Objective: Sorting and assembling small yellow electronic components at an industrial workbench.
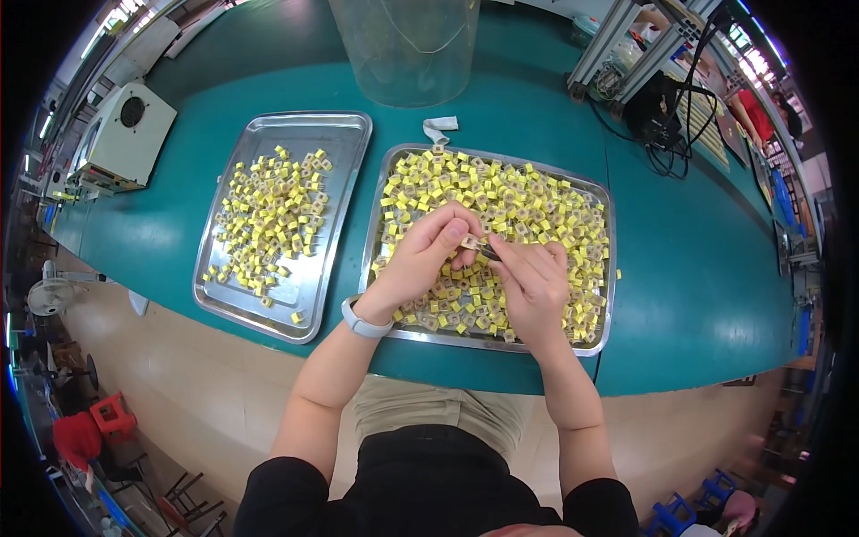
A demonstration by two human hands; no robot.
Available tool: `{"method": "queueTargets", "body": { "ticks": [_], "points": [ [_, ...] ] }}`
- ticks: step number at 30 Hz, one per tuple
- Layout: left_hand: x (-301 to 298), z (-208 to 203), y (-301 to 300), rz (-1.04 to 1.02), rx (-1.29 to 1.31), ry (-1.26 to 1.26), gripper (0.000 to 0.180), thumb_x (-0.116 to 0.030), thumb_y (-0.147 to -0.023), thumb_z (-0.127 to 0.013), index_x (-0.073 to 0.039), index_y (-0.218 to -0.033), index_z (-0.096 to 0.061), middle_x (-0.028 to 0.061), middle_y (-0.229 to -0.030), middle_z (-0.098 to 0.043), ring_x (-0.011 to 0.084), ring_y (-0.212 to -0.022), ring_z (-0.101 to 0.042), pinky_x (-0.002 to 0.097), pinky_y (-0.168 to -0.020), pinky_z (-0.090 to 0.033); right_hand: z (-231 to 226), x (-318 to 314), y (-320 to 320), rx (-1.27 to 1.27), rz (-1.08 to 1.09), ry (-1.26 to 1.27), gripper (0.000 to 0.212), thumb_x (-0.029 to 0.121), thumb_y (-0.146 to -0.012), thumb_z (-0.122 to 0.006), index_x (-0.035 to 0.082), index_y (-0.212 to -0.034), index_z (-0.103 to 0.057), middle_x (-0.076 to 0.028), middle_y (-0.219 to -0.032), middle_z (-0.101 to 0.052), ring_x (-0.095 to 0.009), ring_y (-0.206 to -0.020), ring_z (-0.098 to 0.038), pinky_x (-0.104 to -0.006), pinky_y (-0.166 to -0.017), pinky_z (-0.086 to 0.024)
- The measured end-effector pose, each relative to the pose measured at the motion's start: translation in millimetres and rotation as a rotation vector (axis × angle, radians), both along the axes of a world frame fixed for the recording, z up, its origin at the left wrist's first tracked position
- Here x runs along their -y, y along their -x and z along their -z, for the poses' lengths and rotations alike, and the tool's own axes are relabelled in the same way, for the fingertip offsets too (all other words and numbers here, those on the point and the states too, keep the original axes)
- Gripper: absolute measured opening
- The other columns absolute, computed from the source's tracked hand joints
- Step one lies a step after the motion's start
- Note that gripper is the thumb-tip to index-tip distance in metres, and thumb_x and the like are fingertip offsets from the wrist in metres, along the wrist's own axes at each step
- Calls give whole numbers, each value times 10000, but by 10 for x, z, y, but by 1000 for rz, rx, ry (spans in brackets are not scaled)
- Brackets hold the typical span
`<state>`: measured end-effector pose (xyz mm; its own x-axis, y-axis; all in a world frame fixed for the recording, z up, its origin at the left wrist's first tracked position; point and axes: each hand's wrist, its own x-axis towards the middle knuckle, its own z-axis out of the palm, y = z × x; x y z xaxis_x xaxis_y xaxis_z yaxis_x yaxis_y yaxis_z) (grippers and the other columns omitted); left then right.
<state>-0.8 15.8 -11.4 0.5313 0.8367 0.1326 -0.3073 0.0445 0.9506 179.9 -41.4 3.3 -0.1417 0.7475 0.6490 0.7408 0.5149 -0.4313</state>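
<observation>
Over the right metal tray, my left hand pinches a small transformer between thumb and fingers. It appears to have a pale core, like the pieces below it. My right hand closes on a thin dark tool, perhaps tweezers, whose tip is at the held piece. Fingers partly hide both. Beneath my hands lies a dense heap of small yellow-wrapped transformers with metal pins. To the left, a second metal tray holds a looser pile of the same parts.
A clear plastic bucket stands behind the trays, with a crumpled white strip nearby. A beige instrument box sits at far left. Black cables and a metal frame occupy the far right. One stray part lies beside the right tray.
</observation>
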Motion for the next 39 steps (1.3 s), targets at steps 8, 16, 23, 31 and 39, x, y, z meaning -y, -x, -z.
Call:
{"method": "queueTargets", "body": {
  "ticks": [8,16,23,31,39],
  "points": [
    [-1,-3,11,24,-12,-12,356,-364,-1059,-457,-30,-1000,-567,18,-858,-517,98,-710,-503,251,-646,-412,-2,3,5,-11,-8,11,363,18,-745,-758,68,-1103,-728,-34,-869,-715,-160,-736,-623,-323,-721,-370],
    [-10,1,1,16,-11,9,352,-361,-1058,-463,-31,-1000,-572,16,-847,-519,95,-710,-505,250,-643,-414,7,-7,3,-10,-3,11,366,20,-743,-761,66,-1105,-728,-33,-856,-713,-162,-731,-623,-326,-722,-370],
    [-4,-1,9,26,-29,6,355,-365,-1054,-472,-32,-1003,-582,13,-844,-524,94,-721,-519,252,-637,-424,3,6,8,-15,6,18,366,10,-737,-762,63,-1098,-730,-36,-852,-712,-164,-728,-624,-328,-726,-371],
    [-4,-69,21,26,5,93,310,-313,-1065,-448,-37,-1013,-579,16,-863,-543,85,-723,-522,237,-616,-424,44,5,-7,-21,10,22,379,6,-746,-754,56,-1120,-717,-48,-861,-710,-176,-735,-627,-330,-736,-375],
    [-145,-16,184,-220,-229,148,269,-303,-988,-588,-58,-879,-579,13,-748,-528,140,-673,-508,287,-592,-416,45,-1,-19,-164,100,75,320,3,-802,-735,20,-1120,-713,-79,-841,-705,-199,-717,-619,-335,-789,-420]
  ]
}}
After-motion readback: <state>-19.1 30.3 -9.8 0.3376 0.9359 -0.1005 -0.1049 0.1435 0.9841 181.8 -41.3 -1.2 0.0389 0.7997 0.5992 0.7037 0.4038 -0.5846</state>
